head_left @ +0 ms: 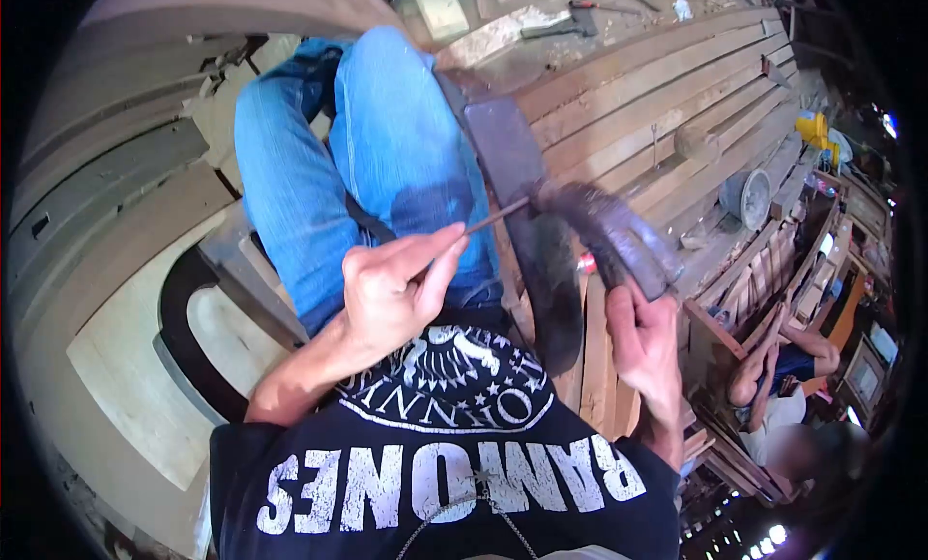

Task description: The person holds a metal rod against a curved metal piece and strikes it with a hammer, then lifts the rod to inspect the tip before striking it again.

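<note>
My left hand (398,284) is closed in a pinch on a thin brown rod (498,216). The rod's far tip meets the upper end of a dark, glossy curved piece (619,239). Around the lower end of that piece my right hand (643,336) has its fingers wrapped. Beneath the pair runs a long dark board (536,255), beside my jeans (401,125); a dark patch shows on one leg.
Long planks (667,101) lie side by side at the upper right. Beyond them stand a bucket (745,198) and a yellow object (814,129). A seated person (783,367) is at the right. A tool with a red handle (582,4) lies at the top.
</note>
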A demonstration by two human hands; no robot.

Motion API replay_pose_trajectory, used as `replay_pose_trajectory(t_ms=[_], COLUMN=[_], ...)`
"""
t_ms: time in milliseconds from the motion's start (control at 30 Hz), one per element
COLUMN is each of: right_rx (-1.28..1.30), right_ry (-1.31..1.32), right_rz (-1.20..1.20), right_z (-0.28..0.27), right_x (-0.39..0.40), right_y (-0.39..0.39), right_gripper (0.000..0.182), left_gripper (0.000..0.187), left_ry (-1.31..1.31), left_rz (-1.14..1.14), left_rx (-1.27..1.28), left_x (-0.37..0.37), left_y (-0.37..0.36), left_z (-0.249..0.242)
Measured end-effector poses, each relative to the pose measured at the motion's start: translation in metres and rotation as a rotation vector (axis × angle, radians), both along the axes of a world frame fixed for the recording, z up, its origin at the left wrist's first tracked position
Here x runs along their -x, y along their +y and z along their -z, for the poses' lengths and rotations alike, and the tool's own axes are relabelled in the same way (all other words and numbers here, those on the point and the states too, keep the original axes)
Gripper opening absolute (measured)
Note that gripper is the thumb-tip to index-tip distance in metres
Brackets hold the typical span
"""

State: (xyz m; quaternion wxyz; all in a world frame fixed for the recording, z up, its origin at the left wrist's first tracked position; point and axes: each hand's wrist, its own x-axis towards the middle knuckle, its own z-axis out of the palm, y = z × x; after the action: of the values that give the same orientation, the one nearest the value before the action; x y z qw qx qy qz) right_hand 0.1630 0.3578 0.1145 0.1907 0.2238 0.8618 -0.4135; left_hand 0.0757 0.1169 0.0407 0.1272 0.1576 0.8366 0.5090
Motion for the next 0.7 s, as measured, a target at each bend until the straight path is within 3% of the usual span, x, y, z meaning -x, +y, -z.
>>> replay_pose_trajectory(t_ms=[700], right_rx=[0.099], right_ry=[0.049], right_rz=[0.072], right_z=[0.004], right_x=[-0.006], right_y=[-0.005], right_gripper=[0.028], left_gripper=[0.014], left_ry=[0.052], left_rz=[0.041], left_rx=[0.033], left_x=[0.000], left_y=[-0.009], left_z=[-0.003])
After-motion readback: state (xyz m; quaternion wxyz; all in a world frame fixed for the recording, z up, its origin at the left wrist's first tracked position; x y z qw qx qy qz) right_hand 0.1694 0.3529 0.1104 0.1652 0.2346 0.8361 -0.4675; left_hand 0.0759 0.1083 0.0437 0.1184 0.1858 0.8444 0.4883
